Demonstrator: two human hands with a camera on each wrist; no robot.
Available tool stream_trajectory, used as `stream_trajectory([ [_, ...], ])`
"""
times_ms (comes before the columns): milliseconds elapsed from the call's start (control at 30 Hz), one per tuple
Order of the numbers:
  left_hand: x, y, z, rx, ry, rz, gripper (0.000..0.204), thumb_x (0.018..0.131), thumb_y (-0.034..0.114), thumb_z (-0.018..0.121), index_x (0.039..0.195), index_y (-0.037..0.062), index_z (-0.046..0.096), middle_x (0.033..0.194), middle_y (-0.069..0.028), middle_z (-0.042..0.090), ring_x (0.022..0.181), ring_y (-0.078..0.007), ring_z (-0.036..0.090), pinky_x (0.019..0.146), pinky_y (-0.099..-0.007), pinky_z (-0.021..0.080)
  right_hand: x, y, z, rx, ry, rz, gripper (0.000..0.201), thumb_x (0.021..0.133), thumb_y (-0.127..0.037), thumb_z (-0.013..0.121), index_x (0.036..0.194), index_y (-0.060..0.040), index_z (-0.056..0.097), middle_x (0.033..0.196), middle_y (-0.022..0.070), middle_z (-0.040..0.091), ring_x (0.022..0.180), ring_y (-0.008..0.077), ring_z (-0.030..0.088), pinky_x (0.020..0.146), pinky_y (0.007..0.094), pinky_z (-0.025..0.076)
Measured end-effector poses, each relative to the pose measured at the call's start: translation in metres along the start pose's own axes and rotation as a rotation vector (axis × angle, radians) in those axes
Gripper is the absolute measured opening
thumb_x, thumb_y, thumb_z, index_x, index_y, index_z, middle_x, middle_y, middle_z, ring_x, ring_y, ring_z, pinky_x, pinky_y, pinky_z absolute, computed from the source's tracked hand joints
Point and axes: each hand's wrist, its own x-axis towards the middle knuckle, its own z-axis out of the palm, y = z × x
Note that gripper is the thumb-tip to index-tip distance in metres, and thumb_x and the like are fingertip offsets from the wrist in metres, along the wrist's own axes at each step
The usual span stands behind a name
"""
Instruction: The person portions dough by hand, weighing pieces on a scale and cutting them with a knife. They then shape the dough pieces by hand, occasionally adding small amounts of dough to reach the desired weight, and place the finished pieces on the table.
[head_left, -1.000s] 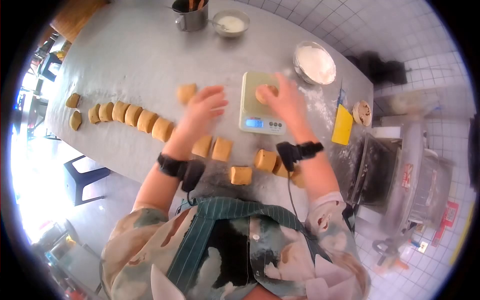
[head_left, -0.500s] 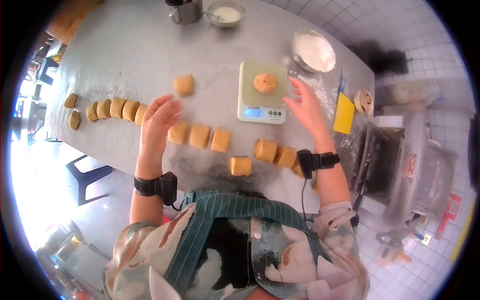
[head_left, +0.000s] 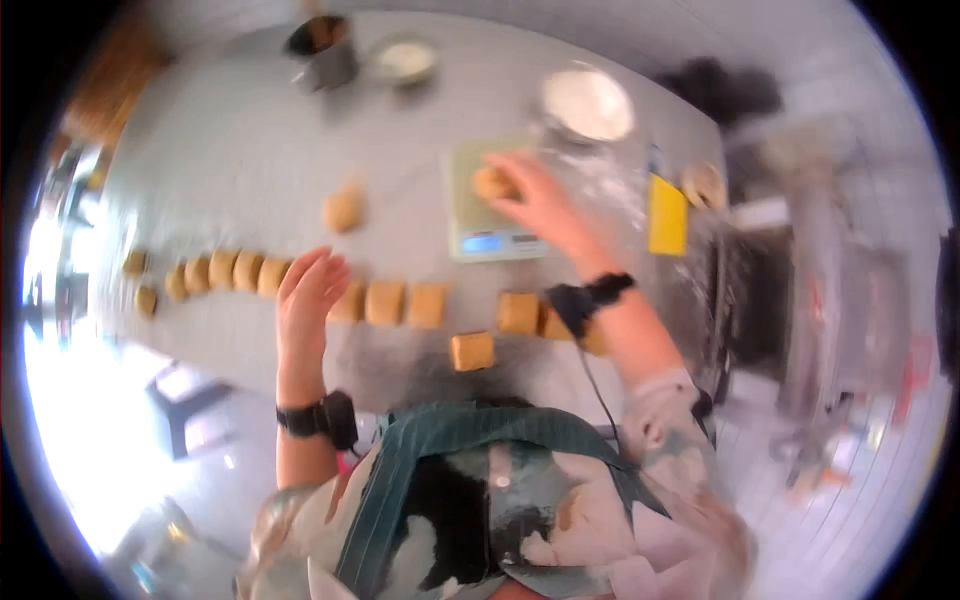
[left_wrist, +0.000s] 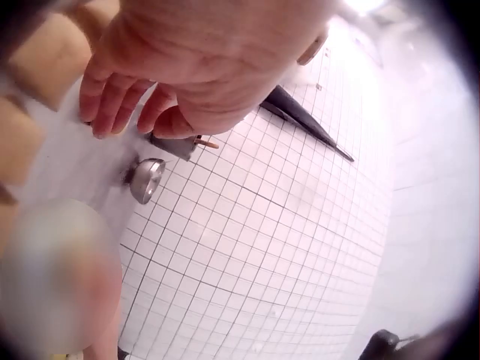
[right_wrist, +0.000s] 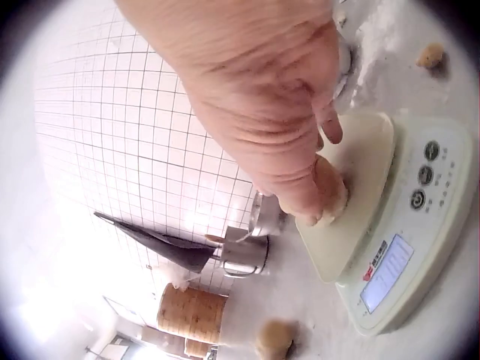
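Your right hand [head_left: 535, 205] reached over the scale [head_left: 480, 200], and its fingers [right_wrist: 330, 124] curled round the dough ball [right_wrist: 330, 196] that sat on the pale weighing plate; the right wrist view showed the ball pinched under your fingertips, still on the plate, with the scale's blue display [right_wrist: 386, 270] facing you. Your left hand [head_left: 308, 295] hovered flat above the surface [head_left: 230, 170], its fingers [left_wrist: 112, 101] relaxed and close together, holding nothing, just over the row of dough pieces [head_left: 390, 302].

That row ran across the grey, flour-dusted surface from the far left towards your right arm, the pieces lying side by side, some touching. One cut piece [head_left: 471, 351] lay apart, nearer to your apron, and a single rounded lump [head_left: 343, 210] sat alone between the row and the far edge, left of the scale. A bowl of flour [head_left: 587, 104] stood just beyond the scale, with loose flour scattered on the surface beside it. A yellow scraper [head_left: 667, 215] lay to the right of the scale, near the surface's edge. At the far edge stood a metal mug [head_left: 322, 52] and a small bowl [head_left: 404, 60], well apart from your hands.

Around you the walls were white tile [left_wrist: 285, 247]. A steel machine [head_left: 800, 290] stood to the right of the surface, blurred in the head view, and a stool [head_left: 190, 410] stood below the near left edge.
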Motion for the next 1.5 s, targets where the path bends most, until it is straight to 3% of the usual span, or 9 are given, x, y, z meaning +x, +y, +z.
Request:
stream_trajectory([
  [100, -0.001, -0.006, 0.01, -0.004, -0.072, -0.027, 0.031, 0.093, 0.018, 0.057, 0.119, 0.0005, 0.056, 0.107, -0.0119, 0.064, 0.1, -0.0214, 0.063, 0.085, -0.0321, 0.049, 0.006, 0.005, 0.035, -0.306, 0.11, -0.234, 0.033, 0.083, -0.015, 0.057, 0.115, -0.0106, 0.062, 0.114, 0.0152, 0.06, 0.108, 0.0317, 0.056, 0.091, 0.0408, 0.047],
  [367, -0.014, -0.005, 0.03, 0.082, -0.166, -0.074, 0.03, 0.095, 0.019, 0.055, 0.118, 0.0006, 0.055, 0.108, -0.0131, 0.063, 0.101, -0.0215, 0.062, 0.086, -0.032, 0.049, 0.015, -0.005, 0.023, -0.088, 0.134, 0.005, 0.014, 0.083, -0.015, 0.057, 0.093, -0.0095, 0.066, 0.088, 0.0115, 0.061, 0.088, 0.0291, 0.061, 0.078, 0.0413, 0.048],
  [600, -0.034, -0.01, -0.01, 0.114, -0.107, -0.023, 0.031, 0.095, 0.02, 0.056, 0.12, 0.0006, 0.055, 0.108, -0.0125, 0.063, 0.101, -0.0212, 0.062, 0.088, -0.0325, 0.048, -0.178, 0.045, -0.106, -0.18, 0.617, 0.496, 0.029, 0.085, -0.015, 0.058, 0.112, -0.0056, 0.061, 0.112, 0.0178, 0.06, 0.105, 0.0344, 0.057, 0.091, 0.0412, 0.046],
  [733, -0.052, -0.02, 0.014, 0.126, -0.162, 0.003, 0.032, 0.095, 0.02, 0.056, 0.12, 0.0004, 0.055, 0.11, -0.0131, 0.063, 0.1, -0.0216, 0.062, 0.086, -0.0316, 0.049, -0.282, 0.099, -0.123, -0.48, 0.649, 0.65, 0.035, 0.086, -0.018, 0.059, 0.12, -0.0105, 0.057, 0.117, 0.0171, 0.058, 0.106, 0.0364, 0.055, 0.091, 0.0445, 0.045],
  [800, -0.067, -0.024, 0.043, 0.178, -0.264, 0.02, 0.036, 0.095, 0.022, 0.056, 0.121, -0.0015, 0.054, 0.108, -0.0139, 0.063, 0.099, -0.0225, 0.064, 0.085, -0.0314, 0.051, -0.317, 0.112, -0.106, -0.496, 0.335, 0.93, 0.045, 0.085, -0.018, 0.061, 0.128, -0.0128, 0.052, 0.123, 0.0169, 0.054, 0.11, 0.0376, 0.053, 0.094, 0.0459, 0.043],
  [1033, -0.099, -0.034, 0.078, 0.436, -0.311, 0.088, 0.026, 0.095, 0.022, 0.056, 0.113, 0.0031, 0.059, 0.101, -0.0055, 0.065, 0.095, -0.0148, 0.063, 0.082, -0.0269, 0.049, -0.285, 0.044, -0.1, -0.352, 0.492, 0.485, 0.06, 0.076, -0.008, 0.064, 0.133, -0.0116, 0.048, 0.127, 0.0215, 0.049, 0.12, 0.0366, 0.045, 0.1, 0.0456, 0.038],
  [1133, -0.103, -0.045, 0.076, 0.449, -0.309, 0.126, 0.028, 0.095, 0.023, 0.056, 0.115, 0.0033, 0.059, 0.102, -0.0081, 0.065, 0.094, -0.017, 0.064, 0.08, -0.0276, 0.051, -0.274, 0.019, -0.074, -0.182, 0.188, 0.253, 0.062, 0.071, -0.005, 0.063, 0.131, -0.0094, 0.048, 0.127, 0.0194, 0.051, 0.119, 0.0366, 0.046, 0.097, 0.0465, 0.04],
  [1233, -0.118, -0.048, 0.077, 0.469, -0.314, 0.139, 0.028, 0.095, 0.023, 0.055, 0.114, 0.0027, 0.059, 0.102, -0.0079, 0.065, 0.094, -0.0175, 0.065, 0.08, -0.0282, 0.051, -0.261, 0.032, -0.056, -0.28, -0.035, 0.279, 0.057, 0.069, -0.006, 0.062, 0.125, -0.0096, 0.054, 0.12, 0.0164, 0.057, 0.112, 0.0364, 0.052, 0.093, 0.046, 0.043],
  [1500, -0.132, -0.043, 0.03, 0.41, -0.086, 0.148, 0.029, 0.094, 0.024, 0.056, 0.113, 0.0017, 0.059, 0.101, -0.009, 0.065, 0.094, -0.0179, 0.065, 0.081, -0.0283, 0.05, -0.263, 0.075, -0.091, 0.054, 0.271, 0.668, 0.05, 0.071, -0.014, 0.067, 0.12, -0.0099, 0.058, 0.104, 0.0153, 0.065, 0.098, 0.0298, 0.062, 0.085, 0.0361, 0.049],
])
